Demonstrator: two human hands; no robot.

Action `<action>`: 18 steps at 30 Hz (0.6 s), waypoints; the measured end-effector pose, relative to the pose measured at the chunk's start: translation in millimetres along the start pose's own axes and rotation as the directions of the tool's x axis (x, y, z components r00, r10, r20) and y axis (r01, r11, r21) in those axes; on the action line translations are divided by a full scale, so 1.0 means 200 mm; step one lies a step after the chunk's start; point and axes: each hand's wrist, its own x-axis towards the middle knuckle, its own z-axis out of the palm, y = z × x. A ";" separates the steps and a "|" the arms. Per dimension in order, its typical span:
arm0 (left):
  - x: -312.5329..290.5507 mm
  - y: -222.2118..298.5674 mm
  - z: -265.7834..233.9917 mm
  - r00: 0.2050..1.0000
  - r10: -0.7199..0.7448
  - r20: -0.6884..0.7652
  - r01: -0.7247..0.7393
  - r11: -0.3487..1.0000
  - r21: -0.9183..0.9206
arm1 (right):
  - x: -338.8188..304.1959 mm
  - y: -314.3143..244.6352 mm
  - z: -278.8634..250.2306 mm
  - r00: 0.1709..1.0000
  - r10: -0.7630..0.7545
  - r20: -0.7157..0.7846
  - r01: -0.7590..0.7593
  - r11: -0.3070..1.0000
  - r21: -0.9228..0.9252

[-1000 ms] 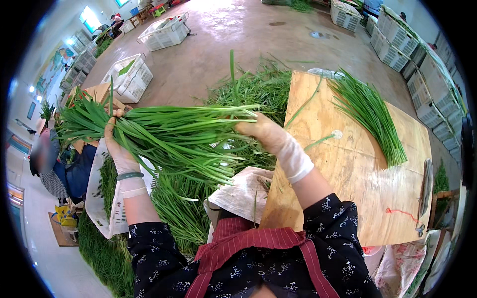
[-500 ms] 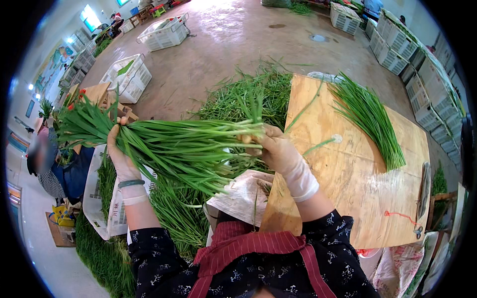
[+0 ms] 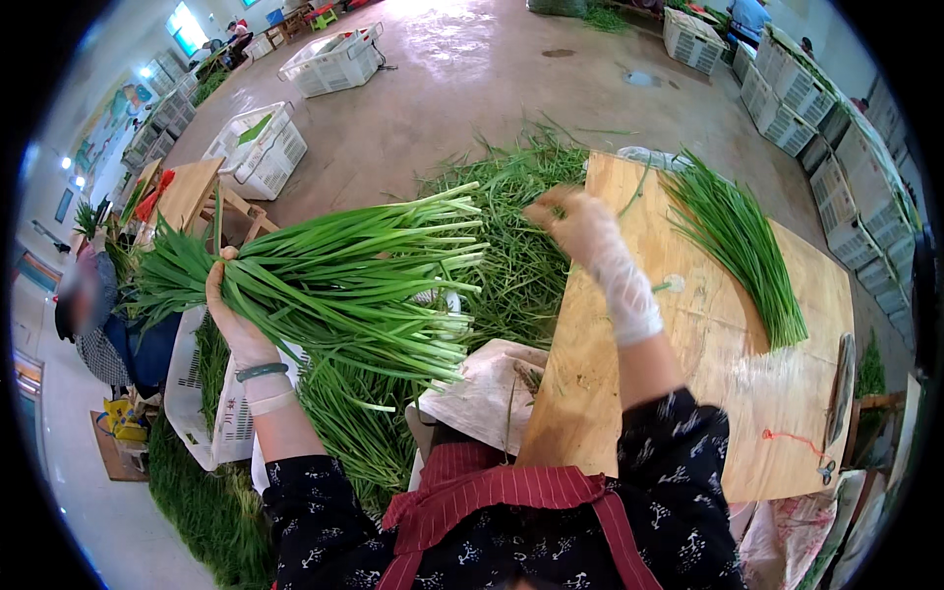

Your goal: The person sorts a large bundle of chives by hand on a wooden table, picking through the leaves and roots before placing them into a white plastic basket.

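Observation:
My left hand [image 3: 236,320] is closed around the leafy part of a big bunch of garlic chives [image 3: 354,285]. The pale cut stems fan out toward the right, in front of my body. Apart from the bunch, my right hand [image 3: 587,228], in a thin clear glove, is raised by the left edge of a wooden board [image 3: 629,393]. Its fingers are curled together and a little blurred; a speck of green shows at them, too small to name. Below and beyond that hand lies a heap of loose green trimmings [image 3: 521,280]. Another bundle of chives [image 3: 742,251] rests on the board.
A white crate [image 3: 236,423] with greens stands below my left arm, beside piled chives [image 3: 344,423]. Scissors [image 3: 827,470] with red string lie at the board's right edge. White crates [image 3: 265,152] stand on the floor; others are stacked right. A person [image 3: 98,315] sits at left.
My right hand has left the stem ends and moved up and right, over the trimmings. The bunch in my left hand now has its stems spread wider.

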 end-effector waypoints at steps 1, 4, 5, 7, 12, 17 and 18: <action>0.01 0.00 -0.04 0.999 -0.004 -0.035 0.004 1.000 -0.001 | -0.06 -0.05 0.06 0.985 -0.113 0.128 0.064 0.941 0.332; 0.02 -0.03 -0.03 0.999 -0.039 -0.028 0.038 0.999 -0.034 | -0.13 -0.17 0.26 0.948 -0.289 0.132 0.110 0.689 0.716; 0.02 -0.03 -0.02 0.998 -0.057 0.006 0.057 0.995 -0.080 | -0.14 -0.19 0.29 0.941 -0.289 0.175 0.019 0.562 0.827; 0.02 -0.04 -0.01 0.998 -0.066 -0.010 0.064 0.992 -0.108 | -0.15 -0.21 0.33 0.913 -0.318 0.255 -0.172 0.265 0.949; 0.04 -0.05 -0.04 0.992 -0.054 -0.112 0.042 0.994 -0.103 | -0.22 -0.22 0.37 0.956 -0.168 0.240 -0.202 0.216 0.955; 0.01 -0.04 -0.03 0.997 -0.012 -0.078 0.006 0.996 -0.085 | -0.21 -0.17 0.38 0.988 0.037 0.148 -0.119 0.798 0.592; 0.00 -0.04 -0.01 0.996 -0.002 -0.085 -0.005 0.997 -0.081 | -0.22 -0.16 0.36 0.986 0.070 0.151 -0.140 0.839 0.526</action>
